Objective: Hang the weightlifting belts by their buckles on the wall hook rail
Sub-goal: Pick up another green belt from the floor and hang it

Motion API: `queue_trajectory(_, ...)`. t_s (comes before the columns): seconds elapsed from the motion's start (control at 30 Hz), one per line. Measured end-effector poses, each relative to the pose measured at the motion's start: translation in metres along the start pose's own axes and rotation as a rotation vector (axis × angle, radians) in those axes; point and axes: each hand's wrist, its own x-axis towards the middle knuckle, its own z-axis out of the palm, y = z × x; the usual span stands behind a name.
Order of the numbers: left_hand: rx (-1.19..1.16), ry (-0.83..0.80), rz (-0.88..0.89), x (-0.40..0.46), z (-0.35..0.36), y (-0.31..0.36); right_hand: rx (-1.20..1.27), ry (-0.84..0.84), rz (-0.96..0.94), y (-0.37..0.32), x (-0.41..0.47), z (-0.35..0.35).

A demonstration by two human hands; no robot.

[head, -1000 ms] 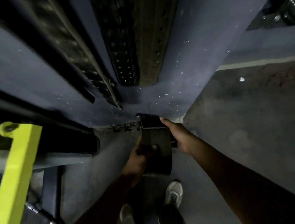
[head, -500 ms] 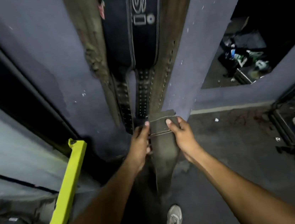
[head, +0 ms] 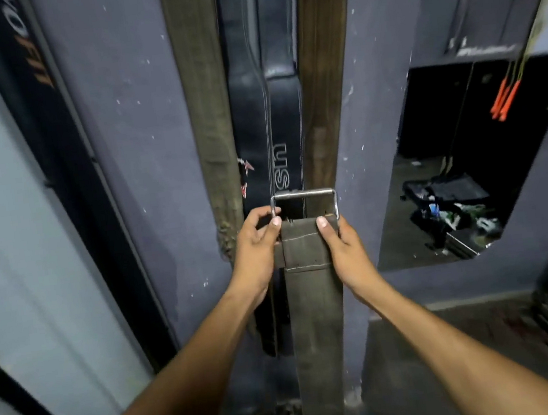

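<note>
A drab olive belt [head: 314, 309] hangs straight down in front of the wall, its metal buckle [head: 304, 204] uppermost, an open rectangular loop. Both hands grip it just under the buckle — the left hand [head: 255, 244] pinches the left edge with thumb on the front, the right hand [head: 342, 245] clamps the right edge the same way. Behind it — three belts on the blue-grey wall [head: 142, 154]: a frayed olive belt [head: 207, 112], a black leather belt [head: 265, 105], a brown belt [head: 321, 81].
</note>
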Motion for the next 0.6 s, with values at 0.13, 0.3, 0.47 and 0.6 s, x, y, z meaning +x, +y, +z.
queue_trajectory(0.13, 0.046, 0.004, 0.092, 0.013, 0.008, 0.036, 0.024, 0.029, -0.065, -0.034, 0.022, -0.002)
queue_trajectory(0.3, 0.088, 0.011, 0.163, 0.029, 0.019, 0.070, 0.074, -0.012, -0.134, -0.069, 0.049, -0.005)
queue_trajectory(0.47, 0.089, 0.113, 0.167, 0.042, 0.029, 0.089, 0.137, -0.085, -0.192, -0.082, 0.063, -0.009)
queue_trajectory(0.6, 0.073, 0.190, 0.161, 0.052, 0.038, 0.101, 0.170, -0.121, -0.246, -0.091, 0.074, -0.012)
